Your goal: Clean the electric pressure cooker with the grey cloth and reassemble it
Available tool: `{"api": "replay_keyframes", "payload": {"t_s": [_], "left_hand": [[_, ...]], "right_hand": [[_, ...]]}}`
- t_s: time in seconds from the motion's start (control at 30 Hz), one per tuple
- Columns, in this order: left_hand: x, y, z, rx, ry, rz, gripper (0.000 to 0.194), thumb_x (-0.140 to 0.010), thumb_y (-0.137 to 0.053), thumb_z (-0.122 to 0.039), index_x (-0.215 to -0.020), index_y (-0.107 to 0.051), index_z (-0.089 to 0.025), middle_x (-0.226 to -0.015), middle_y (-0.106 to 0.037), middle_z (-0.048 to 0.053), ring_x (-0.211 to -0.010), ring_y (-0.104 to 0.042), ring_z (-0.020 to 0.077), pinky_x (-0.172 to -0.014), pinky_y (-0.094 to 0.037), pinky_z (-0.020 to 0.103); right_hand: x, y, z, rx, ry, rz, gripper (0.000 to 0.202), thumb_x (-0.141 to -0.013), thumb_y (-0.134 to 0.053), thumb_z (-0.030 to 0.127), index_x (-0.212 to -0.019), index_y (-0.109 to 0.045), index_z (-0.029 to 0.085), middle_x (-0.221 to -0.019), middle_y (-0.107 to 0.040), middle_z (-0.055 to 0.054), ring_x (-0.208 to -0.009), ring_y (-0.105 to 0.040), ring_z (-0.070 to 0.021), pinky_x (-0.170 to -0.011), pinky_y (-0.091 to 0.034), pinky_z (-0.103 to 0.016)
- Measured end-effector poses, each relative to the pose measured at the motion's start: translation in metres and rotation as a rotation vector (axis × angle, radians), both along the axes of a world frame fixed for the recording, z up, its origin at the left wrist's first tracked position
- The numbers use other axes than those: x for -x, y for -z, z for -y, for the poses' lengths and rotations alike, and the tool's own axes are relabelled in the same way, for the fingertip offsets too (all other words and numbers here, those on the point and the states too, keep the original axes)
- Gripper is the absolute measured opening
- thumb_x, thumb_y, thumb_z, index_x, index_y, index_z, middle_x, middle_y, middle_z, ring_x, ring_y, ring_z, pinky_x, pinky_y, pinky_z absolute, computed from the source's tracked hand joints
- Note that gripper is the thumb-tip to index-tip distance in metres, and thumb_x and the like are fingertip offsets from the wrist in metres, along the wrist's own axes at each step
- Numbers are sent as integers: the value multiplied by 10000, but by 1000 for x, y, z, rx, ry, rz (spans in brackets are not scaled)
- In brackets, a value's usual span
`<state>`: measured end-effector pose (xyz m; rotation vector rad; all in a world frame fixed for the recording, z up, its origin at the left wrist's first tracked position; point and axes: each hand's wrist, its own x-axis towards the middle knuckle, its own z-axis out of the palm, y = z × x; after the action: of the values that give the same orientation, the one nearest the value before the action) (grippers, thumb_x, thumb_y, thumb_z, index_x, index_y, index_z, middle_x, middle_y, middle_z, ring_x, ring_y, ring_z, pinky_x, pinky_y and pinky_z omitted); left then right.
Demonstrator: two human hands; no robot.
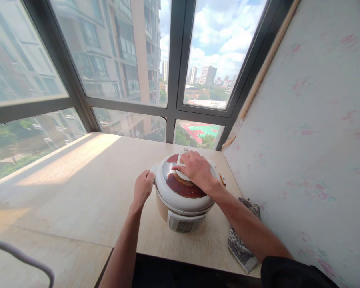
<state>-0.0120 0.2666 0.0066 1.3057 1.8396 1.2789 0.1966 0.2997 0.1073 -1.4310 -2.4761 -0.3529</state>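
A round white and beige electric cooker (180, 204) with a dark red and silver top stands on the wood-patterned surface, its control panel facing me. My left hand (143, 186) is closed round the side handle at the cooker's left edge. On top, my right hand (195, 168) grips the white lid handle (179, 159), fingers over its far side and thumb pointing left. The lid sits on the cooker body. Part of the lid and its handle is hidden under my right hand.
A grey patterned folded cloth (243, 244) lies on the surface (78, 192) by the right wall, partly under my right forearm. Windows with dark frames (126, 105) rise behind the cooker. A grey tube (24, 258) curves in at the lower left.
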Motion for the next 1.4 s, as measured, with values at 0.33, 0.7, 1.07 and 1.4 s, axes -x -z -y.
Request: {"api": "replay_keyframes", "payload": {"t_s": [0.33, 0.7, 1.07, 1.4], "left_hand": [[-1, 3, -27, 20, -109, 35, 369, -793, -484, -485, -898, -659, -177, -832, -684, 80, -762, -613, 213, -641, -445, 286], [-4, 2, -35, 50, -3, 249, 402, -732, -529, -583, -646, -525, -191, -556, -414, -27, -477, -364, 104, -397, -273, 212], [-6, 1, -33, 47, -14, 280, 390, -723, -543, -570, -658, -542, -186, -547, -385, -33, -452, -349, 95, -368, -259, 204], [-6, -1, -31, 88, -28, 293, 371, -748, -540, -545, -749, -606, -179, -543, -416, -33, -438, -376, 105, -364, -291, 205]], "right_hand": [[1, 3, -4, -30, -15, -18, 568, -946, -474, 690, -1052, -682, 173, -1037, -647, -135, -997, -586, -283, -789, -454, -352], [-12, 2, -21, 0, -190, -2, 603, -979, -428, 695, -1022, -671, 145, -1045, -672, -135, -1021, -601, -256, -716, -431, -307], [-13, -5, -22, 66, -215, -16, 453, -983, -540, 605, -1046, -680, 179, -1042, -669, -89, -978, -620, -225, -709, -417, -295], [-18, 3, -30, -6, -280, 39, 417, -1009, -520, 559, -1017, -667, 169, -1016, -666, -88, -937, -610, -219, -688, -382, -293]]}}
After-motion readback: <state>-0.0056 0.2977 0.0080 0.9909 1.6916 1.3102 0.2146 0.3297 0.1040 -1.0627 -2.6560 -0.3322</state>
